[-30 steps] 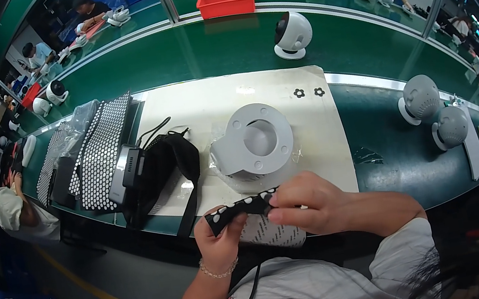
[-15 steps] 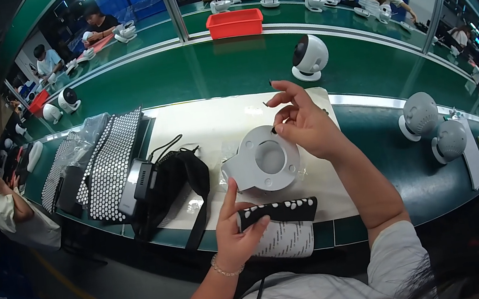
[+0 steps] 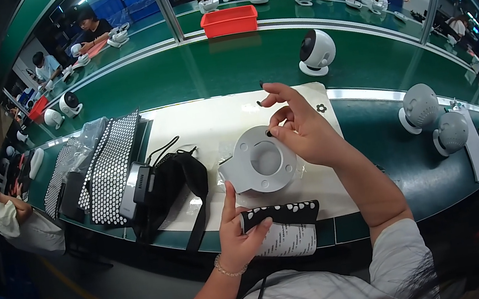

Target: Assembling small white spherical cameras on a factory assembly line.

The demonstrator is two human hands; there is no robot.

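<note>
A light grey round plastic base [image 3: 248, 179] with a central recess and small round dimples lies in front of me, its flat tab toward the left. My right hand [image 3: 305, 133] is over its far right rim, thumb and forefinger pinched together there, other fingers raised. Whatever is in that pinch is too small to tell from the dark fingernails. Below the base, my left hand [image 3: 241, 236] grips a bent black sheet [image 3: 280, 215] with white round spots, its printed white backing [image 3: 285, 240] hanging down. The left forefinger reaches up to the base's tab.
On the left lie a black strap bag [image 3: 186, 185], a grey device [image 3: 131, 193] and white-dotted black sheets [image 3: 109, 178]. A white camera-like unit [image 3: 318, 51] stands beyond the pale mat [image 3: 197, 115]; grey units [image 3: 421, 107] stand right. Co-workers sit behind a red bin [image 3: 230, 22].
My view has shifted slightly. My right hand stays pinched at the base's rim and my left hand keeps its grip on the sheet. A co-worker at the far right has raised a hand.
</note>
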